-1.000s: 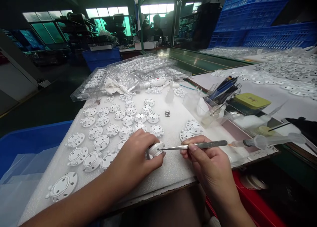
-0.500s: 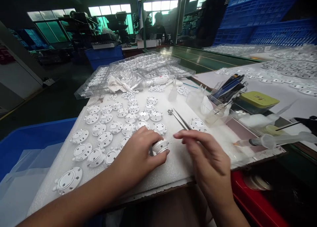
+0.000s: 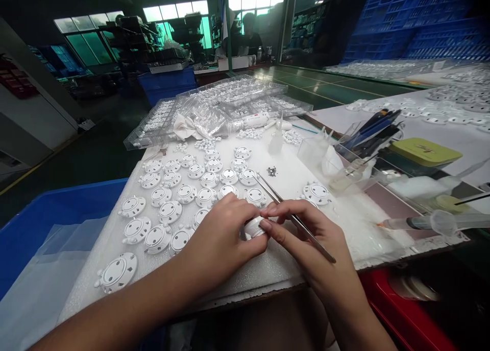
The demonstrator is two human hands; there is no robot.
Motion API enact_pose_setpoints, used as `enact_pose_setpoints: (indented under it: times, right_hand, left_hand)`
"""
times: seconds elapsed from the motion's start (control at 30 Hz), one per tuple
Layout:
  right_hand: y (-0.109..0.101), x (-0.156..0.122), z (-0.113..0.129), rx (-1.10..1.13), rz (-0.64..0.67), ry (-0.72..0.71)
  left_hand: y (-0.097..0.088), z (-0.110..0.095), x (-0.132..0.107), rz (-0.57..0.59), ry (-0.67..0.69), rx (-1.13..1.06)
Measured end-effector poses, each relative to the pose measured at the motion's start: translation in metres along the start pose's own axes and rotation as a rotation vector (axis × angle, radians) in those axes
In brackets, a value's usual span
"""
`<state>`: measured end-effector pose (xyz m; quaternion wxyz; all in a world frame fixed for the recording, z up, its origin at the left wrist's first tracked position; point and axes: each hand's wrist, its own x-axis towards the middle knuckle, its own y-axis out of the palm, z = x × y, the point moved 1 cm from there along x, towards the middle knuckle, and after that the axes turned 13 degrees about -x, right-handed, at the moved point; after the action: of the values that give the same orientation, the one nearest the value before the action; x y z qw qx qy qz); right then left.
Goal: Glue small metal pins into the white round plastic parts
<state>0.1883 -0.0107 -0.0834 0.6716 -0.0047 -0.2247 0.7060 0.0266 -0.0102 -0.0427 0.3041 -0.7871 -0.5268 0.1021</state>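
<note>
My left hand [image 3: 224, 233] is closed around a small round white plastic part [image 3: 253, 228], tilted on its side and partly hidden by the fingers. Pinched together at that part's right edge are the thumb and forefinger of my right hand [image 3: 316, 233]; whether they hold a tiny piece cannot be seen. Metal tweezers [image 3: 272, 192] lie through my right hand, their tips pointing away to the upper left. Several similar white round parts [image 3: 170, 212] with two dark dots rest on the white foam sheet [image 3: 225, 284]. A little heap of tiny metal pieces [image 3: 271, 171] sits beyond the tweezers.
Clear trays of small white pieces [image 3: 245, 93] and a plastic bag [image 3: 202, 117] stand at the back. At right are a divided box with tools [image 3: 377, 129], a yellow-lidded container [image 3: 426, 151] and a syringe [image 3: 421, 222]. A blue bin [image 3: 72, 195] is at left, a red one [image 3: 398, 310] below right.
My right hand has moved left to the white part, and its fingertips now touch it. The tweezers have swung away from the metal heap and lie back through the hand.
</note>
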Motion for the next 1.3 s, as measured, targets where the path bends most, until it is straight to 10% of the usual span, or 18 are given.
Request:
enact_pose_setpoints:
  times: [1.3]
  right_hand:
    - [0.003,-0.001,0.011,-0.014,-0.026,0.080]
  left_hand:
    - [0.001,-0.001,-0.001,0.009,-0.028,0.016]
